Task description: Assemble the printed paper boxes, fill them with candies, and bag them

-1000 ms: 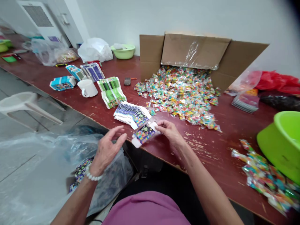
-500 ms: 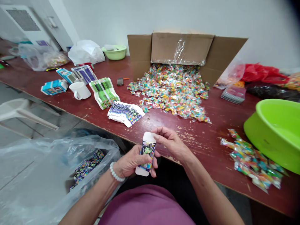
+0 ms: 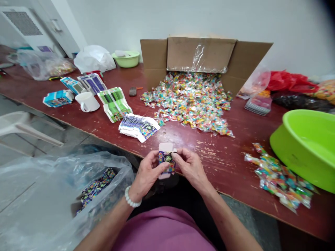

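Observation:
Between my hands, over the table's front edge, is a small printed cardboard box point(image 3: 167, 158), purple with a green figure, its white end flaps sticking out at top and bottom. My left hand point(image 3: 146, 172) grips its left side, thumb across the front. My right hand point(image 3: 190, 167) pinches its upper right side with thumb and fingers. Just beyond lies a fanned stack of flat purple cartons point(image 3: 138, 126). Farther back, a heap of wrapped candies point(image 3: 193, 101) spills from an open carton point(image 3: 201, 52).
Left of the stack are green cartons point(image 3: 114, 104), a white mug point(image 3: 87, 102) and blue boxes point(image 3: 58, 98). A plastic bag point(image 3: 52, 188) with filled-looking purple boxes is below left. To the right stand a green basin point(image 3: 293, 150) and a smaller candy pile point(image 3: 282, 177).
The box has turned more upright and looks widened. My right hand has come down from the top flap to the box's right side, and my left hand has shifted its hold.

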`<state>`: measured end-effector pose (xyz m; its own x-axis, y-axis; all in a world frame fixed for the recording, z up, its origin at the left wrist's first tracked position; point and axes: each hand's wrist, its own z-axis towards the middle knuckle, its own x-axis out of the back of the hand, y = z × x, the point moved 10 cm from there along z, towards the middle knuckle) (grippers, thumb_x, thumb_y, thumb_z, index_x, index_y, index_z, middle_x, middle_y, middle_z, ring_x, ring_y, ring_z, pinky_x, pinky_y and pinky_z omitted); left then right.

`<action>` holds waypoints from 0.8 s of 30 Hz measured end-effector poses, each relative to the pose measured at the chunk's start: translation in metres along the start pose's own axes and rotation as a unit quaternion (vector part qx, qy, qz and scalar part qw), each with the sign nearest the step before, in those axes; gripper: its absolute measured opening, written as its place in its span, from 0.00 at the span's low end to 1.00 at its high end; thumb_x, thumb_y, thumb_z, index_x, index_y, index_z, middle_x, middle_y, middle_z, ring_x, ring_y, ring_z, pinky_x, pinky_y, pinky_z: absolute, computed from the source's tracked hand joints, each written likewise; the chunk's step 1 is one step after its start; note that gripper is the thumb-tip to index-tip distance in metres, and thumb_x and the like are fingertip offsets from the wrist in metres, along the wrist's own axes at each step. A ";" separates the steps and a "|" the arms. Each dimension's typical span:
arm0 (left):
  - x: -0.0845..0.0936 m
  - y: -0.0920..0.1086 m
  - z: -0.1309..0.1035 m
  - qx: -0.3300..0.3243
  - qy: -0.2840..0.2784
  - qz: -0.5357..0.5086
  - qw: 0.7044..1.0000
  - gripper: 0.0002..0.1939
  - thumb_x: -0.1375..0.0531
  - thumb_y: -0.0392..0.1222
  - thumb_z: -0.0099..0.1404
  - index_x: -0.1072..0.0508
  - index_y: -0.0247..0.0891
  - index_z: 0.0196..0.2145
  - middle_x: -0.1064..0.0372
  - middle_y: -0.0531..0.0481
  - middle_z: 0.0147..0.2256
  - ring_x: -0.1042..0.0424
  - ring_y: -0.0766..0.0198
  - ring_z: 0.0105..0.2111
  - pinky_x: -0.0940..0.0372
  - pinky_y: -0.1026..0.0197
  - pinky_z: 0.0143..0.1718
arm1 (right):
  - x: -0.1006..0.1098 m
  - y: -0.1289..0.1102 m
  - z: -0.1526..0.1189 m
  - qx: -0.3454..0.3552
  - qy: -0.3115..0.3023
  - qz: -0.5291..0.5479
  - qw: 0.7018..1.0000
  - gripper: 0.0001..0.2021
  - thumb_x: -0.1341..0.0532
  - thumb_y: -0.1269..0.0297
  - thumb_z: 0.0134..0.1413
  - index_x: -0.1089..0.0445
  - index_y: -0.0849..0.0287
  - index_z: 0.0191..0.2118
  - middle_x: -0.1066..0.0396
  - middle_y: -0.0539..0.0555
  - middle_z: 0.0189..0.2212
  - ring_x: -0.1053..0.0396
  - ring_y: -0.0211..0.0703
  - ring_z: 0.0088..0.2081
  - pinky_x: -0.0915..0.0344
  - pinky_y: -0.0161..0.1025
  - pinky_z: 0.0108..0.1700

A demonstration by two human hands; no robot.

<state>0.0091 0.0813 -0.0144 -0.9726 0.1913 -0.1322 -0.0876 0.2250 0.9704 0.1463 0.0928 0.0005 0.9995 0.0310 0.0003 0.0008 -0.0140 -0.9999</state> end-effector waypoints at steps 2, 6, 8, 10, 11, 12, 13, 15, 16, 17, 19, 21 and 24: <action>0.006 0.005 -0.005 -0.023 0.037 -0.006 0.999 0.29 0.32 0.44 0.58 0.39 0.42 0.53 0.26 0.52 0.36 0.25 0.62 0.32 0.28 0.60 0.34 | 0.002 0.003 0.001 -0.010 0.016 0.016 1.000 0.17 0.35 0.55 0.53 0.31 0.58 0.45 0.27 0.50 0.28 0.31 0.41 0.29 0.34 0.36 0.32; 0.011 0.010 -0.013 -0.056 0.074 0.020 0.995 0.33 0.34 0.43 0.60 0.42 0.46 0.59 0.27 0.52 0.38 0.25 0.64 0.32 0.29 0.62 0.35 | -0.002 0.008 -0.001 -0.014 0.033 0.090 0.995 0.20 0.34 0.55 0.52 0.36 0.55 0.48 0.27 0.50 0.31 0.30 0.41 0.31 0.34 0.36 0.33; 0.012 0.008 -0.012 -0.050 0.070 0.029 0.996 0.29 0.35 0.44 0.61 0.38 0.45 0.58 0.27 0.50 0.40 0.25 0.63 0.34 0.29 0.62 0.37 | -0.004 0.006 -0.002 0.007 0.037 0.104 0.994 0.15 0.34 0.54 0.52 0.32 0.55 0.42 0.27 0.51 0.32 0.31 0.41 0.33 0.34 0.36 0.35; 0.010 0.004 -0.009 -0.031 0.048 0.013 0.998 0.27 0.35 0.45 0.61 0.35 0.43 0.56 0.27 0.49 0.40 0.26 0.63 0.34 0.29 0.62 0.36 | -0.004 0.010 -0.001 -0.004 0.031 0.116 0.993 0.13 0.33 0.53 0.52 0.29 0.57 0.36 0.27 0.50 0.31 0.32 0.40 0.32 0.34 0.35 0.35; 0.009 0.002 -0.008 -0.021 0.034 0.003 0.999 0.25 0.35 0.45 0.60 0.34 0.42 0.54 0.27 0.50 0.39 0.27 0.64 0.33 0.30 0.63 0.35 | -0.004 0.015 -0.001 -0.025 0.023 0.125 0.992 0.13 0.33 0.52 0.51 0.28 0.57 0.34 0.28 0.50 0.30 0.32 0.39 0.31 0.34 0.35 0.34; 0.008 0.000 -0.006 -0.012 0.021 -0.005 1.000 0.23 0.35 0.45 0.60 0.33 0.41 0.52 0.27 0.50 0.37 0.27 0.64 0.32 0.30 0.63 0.34 | -0.005 0.021 0.000 -0.050 0.014 0.134 0.990 0.14 0.32 0.51 0.50 0.28 0.58 0.32 0.28 0.50 0.29 0.33 0.38 0.29 0.34 0.35 0.32; 0.007 -0.001 -0.005 -0.003 0.009 -0.010 1.000 0.21 0.34 0.44 0.59 0.32 0.40 0.49 0.27 0.50 0.36 0.28 0.64 0.32 0.31 0.64 0.33 | -0.005 0.026 0.000 -0.075 0.001 0.143 0.987 0.15 0.31 0.51 0.49 0.27 0.59 0.31 0.28 0.50 0.27 0.34 0.37 0.27 0.35 0.35 0.31; 0.003 -0.002 -0.005 0.010 -0.018 -0.018 1.000 0.18 0.34 0.43 0.59 0.32 0.39 0.45 0.28 0.51 0.34 0.29 0.65 0.32 0.32 0.65 0.33 | -0.005 0.034 0.001 -0.113 -0.026 0.156 0.981 0.15 0.29 0.52 0.45 0.27 0.60 0.29 0.28 0.49 0.25 0.35 0.36 0.25 0.36 0.34 0.29; 0.001 -0.003 -0.005 0.015 -0.034 -0.022 0.999 0.17 0.34 0.42 0.59 0.32 0.39 0.44 0.28 0.51 0.34 0.29 0.66 0.32 0.33 0.65 0.34 | -0.005 0.035 0.002 -0.125 -0.038 0.161 0.978 0.15 0.28 0.53 0.43 0.27 0.60 0.29 0.29 0.49 0.24 0.36 0.35 0.24 0.36 0.34 0.28; -0.001 -0.003 -0.005 0.015 -0.049 -0.024 0.998 0.15 0.35 0.41 0.60 0.32 0.39 0.44 0.29 0.51 0.35 0.30 0.66 0.33 0.33 0.65 0.35 | -0.005 0.035 0.003 -0.132 -0.047 0.167 0.976 0.15 0.26 0.55 0.40 0.27 0.59 0.29 0.28 0.49 0.24 0.35 0.35 0.24 0.36 0.34 0.28; -0.004 -0.002 -0.006 0.008 -0.071 -0.017 0.997 0.13 0.35 0.39 0.61 0.31 0.39 0.43 0.29 0.51 0.37 0.30 0.66 0.36 0.34 0.65 0.38 | -0.004 0.030 0.005 -0.129 -0.055 0.180 0.974 0.18 0.24 0.58 0.35 0.26 0.58 0.33 0.27 0.48 0.25 0.33 0.36 0.25 0.35 0.34 0.30; -0.006 0.001 -0.007 -0.006 -0.082 -0.003 0.997 0.11 0.36 0.39 0.62 0.31 0.39 0.42 0.29 0.50 0.39 0.30 0.65 0.39 0.35 0.65 0.41 | -0.005 0.022 0.007 -0.116 -0.066 0.175 0.975 0.20 0.23 0.59 0.33 0.25 0.57 0.36 0.25 0.49 0.27 0.30 0.37 0.27 0.34 0.35 0.31; -0.006 0.005 -0.009 -0.011 -0.076 -0.036 0.996 0.19 0.34 0.40 0.61 0.33 0.42 0.48 0.29 0.50 0.40 0.29 0.63 0.40 0.34 0.62 0.41 | -0.007 0.016 0.007 -0.101 -0.078 0.136 0.982 0.15 0.25 0.56 0.39 0.24 0.60 0.31 0.24 0.52 0.27 0.30 0.38 0.26 0.35 0.35 0.29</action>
<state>0.0123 0.0730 -0.0075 -0.9204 0.3177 -0.2280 -0.1616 0.2219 0.9616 0.1387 0.0989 -0.0153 0.9466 0.1518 -0.2844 -0.2436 -0.2407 -0.9395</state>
